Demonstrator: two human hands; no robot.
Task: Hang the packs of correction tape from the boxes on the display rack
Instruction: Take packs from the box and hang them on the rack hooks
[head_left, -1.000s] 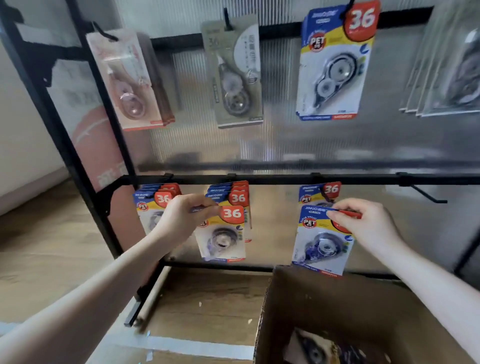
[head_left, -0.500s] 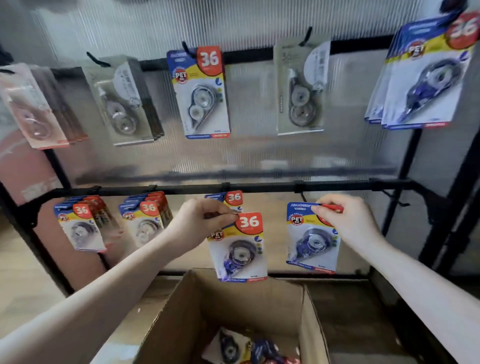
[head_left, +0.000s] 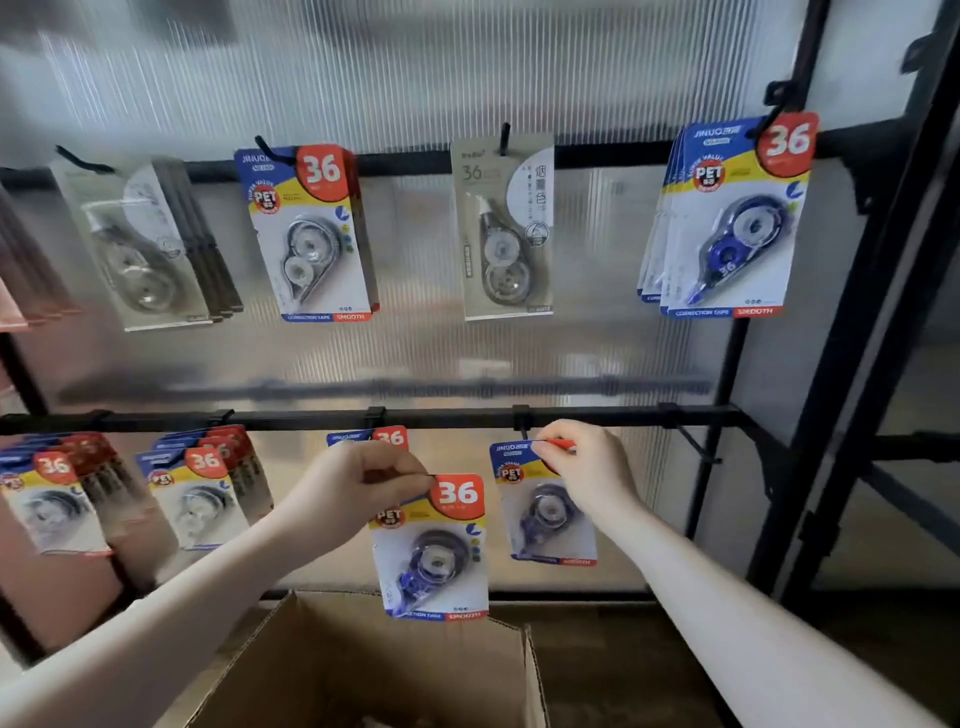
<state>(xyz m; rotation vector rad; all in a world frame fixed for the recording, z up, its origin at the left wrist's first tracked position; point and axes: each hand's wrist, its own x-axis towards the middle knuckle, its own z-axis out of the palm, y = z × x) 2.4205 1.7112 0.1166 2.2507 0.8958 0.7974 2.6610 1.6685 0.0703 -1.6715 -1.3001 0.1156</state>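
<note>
Both packs have shifted rightward along the lower rail (head_left: 441, 417). Left hand (head_left: 353, 493) pinches one pack (head_left: 434, 551) top; right hand (head_left: 582, 467) pinches another pack (head_left: 545, 512) at its hook. Light, stiff card: grip near hang-hole.

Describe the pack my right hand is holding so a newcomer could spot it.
Find the lower black rail of the rack. Below its fourth hook from the left, the right hand pinches a blue-and-yellow pack. It is farthest right in that row, beside an empty hook.
</note>
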